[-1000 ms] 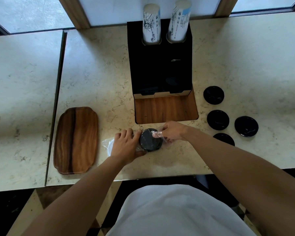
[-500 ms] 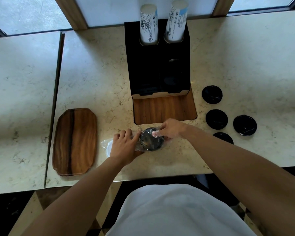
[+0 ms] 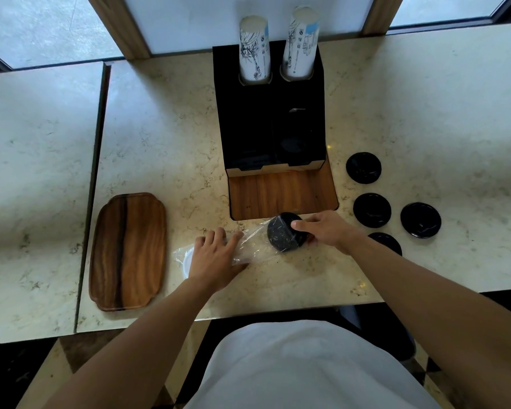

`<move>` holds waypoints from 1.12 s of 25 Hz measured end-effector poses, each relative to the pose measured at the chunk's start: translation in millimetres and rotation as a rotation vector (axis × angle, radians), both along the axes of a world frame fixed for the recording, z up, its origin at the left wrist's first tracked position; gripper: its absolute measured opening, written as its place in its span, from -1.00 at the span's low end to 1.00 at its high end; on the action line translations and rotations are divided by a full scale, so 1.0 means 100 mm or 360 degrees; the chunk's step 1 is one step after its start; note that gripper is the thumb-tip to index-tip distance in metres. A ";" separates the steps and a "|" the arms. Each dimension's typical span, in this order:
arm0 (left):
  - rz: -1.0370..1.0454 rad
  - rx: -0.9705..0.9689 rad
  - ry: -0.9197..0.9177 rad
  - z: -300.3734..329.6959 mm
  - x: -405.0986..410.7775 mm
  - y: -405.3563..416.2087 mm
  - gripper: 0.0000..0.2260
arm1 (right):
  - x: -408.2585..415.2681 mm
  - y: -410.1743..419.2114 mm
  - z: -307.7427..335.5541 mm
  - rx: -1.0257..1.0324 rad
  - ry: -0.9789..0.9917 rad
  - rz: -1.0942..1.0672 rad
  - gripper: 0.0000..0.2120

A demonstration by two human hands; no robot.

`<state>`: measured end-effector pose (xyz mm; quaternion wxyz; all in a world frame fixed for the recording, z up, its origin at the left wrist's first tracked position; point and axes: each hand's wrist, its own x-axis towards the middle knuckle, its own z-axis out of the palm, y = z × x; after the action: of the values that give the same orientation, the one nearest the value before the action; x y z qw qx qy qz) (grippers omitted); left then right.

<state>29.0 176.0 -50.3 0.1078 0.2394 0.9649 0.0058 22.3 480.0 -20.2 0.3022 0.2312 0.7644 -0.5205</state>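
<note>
Lids (image 3: pixel 283 235) at lower centre are clasped by the right hand (image 3: pixel 328 231), grip curled — their plastic sleeve (image 3: pixel 255 246) is pressed to the worktop (image 3: pixel 307 278) by the left hand (image 3: pixel 216 261), grip spread flat.

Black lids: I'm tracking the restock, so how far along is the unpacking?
Done: four loose lids lie on the counter to the right. In hand: the right hand grips the stack of lids at one end of the plastic sleeve, while the left hand presses the sleeve flat. Left: that stack has yet to come clear of the sleeve.
</note>
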 end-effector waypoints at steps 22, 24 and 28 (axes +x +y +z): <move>0.0425 -0.0030 -0.0055 -0.02 -0.05 0.03 -0.38 | -0.03 0.07 -0.03 -0.0570 0.0067 -0.0747 -0.27; 0.0444 -0.0019 -0.0056 -0.03 -0.04 0.03 -0.39 | -0.05 0.07 -0.02 -0.0562 0.0073 -0.0765 -0.27; 0.0484 -0.0017 -0.0080 -0.02 -0.05 0.02 -0.37 | -0.13 0.07 0.06 -0.0558 0.0129 -0.0825 -0.51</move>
<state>23.7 178.4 -52.7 0.1310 0.0896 0.9871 0.0228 8.8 487.0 -14.2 0.1640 0.3418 0.5899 -0.7129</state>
